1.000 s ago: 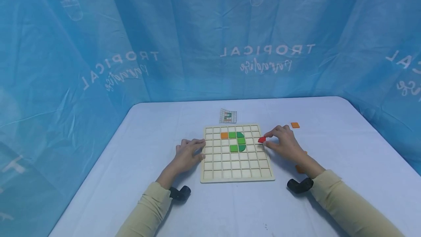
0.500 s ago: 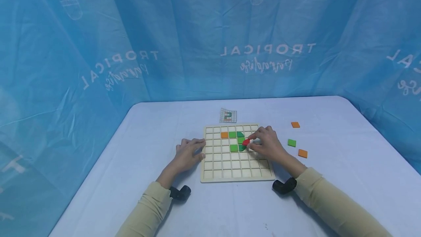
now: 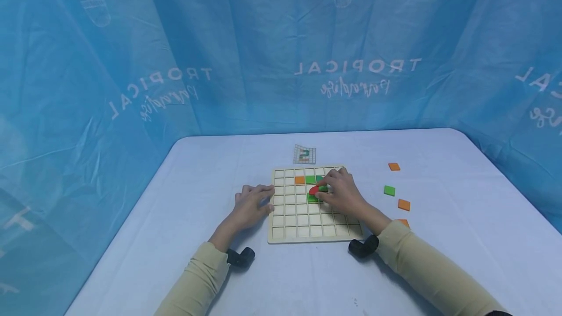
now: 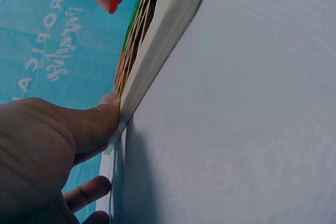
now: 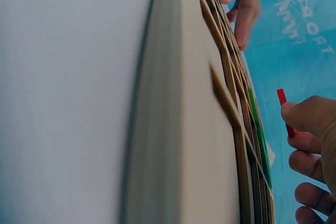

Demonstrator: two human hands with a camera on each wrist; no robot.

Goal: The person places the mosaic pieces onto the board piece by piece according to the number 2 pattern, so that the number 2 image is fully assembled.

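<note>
A cream grid board (image 3: 317,240) lies on the white table, framed by raised lines. My right hand (image 3: 347,195) pinches a red tile with a curved edge (image 3: 313,190) between thumb and fingers, over the middle of the board. In the right wrist view the red tile (image 5: 282,98) stands edge-on in the pinch. Below it is a green square tile (image 3: 312,199), partly covered. An orange tile (image 3: 299,180) and a green tile (image 3: 310,179) sit in a row behind. More green tiles are partly hidden by the right hand. My left hand (image 3: 249,207) rests its fingertips and thumb on the board's left edge.
Behind the board lies a small pattern card (image 3: 305,154). Right of the board are loose tiles: an orange tile (image 3: 394,167), a green tile (image 3: 389,190), and two more orange ones nearer. A blue curtain (image 3: 281,52) hangs around the table.
My right hand has carried the red tile leftward from the board's right edge to its middle, uncovering loose tiles at the right. The left hand has stayed at the board's edge.
</note>
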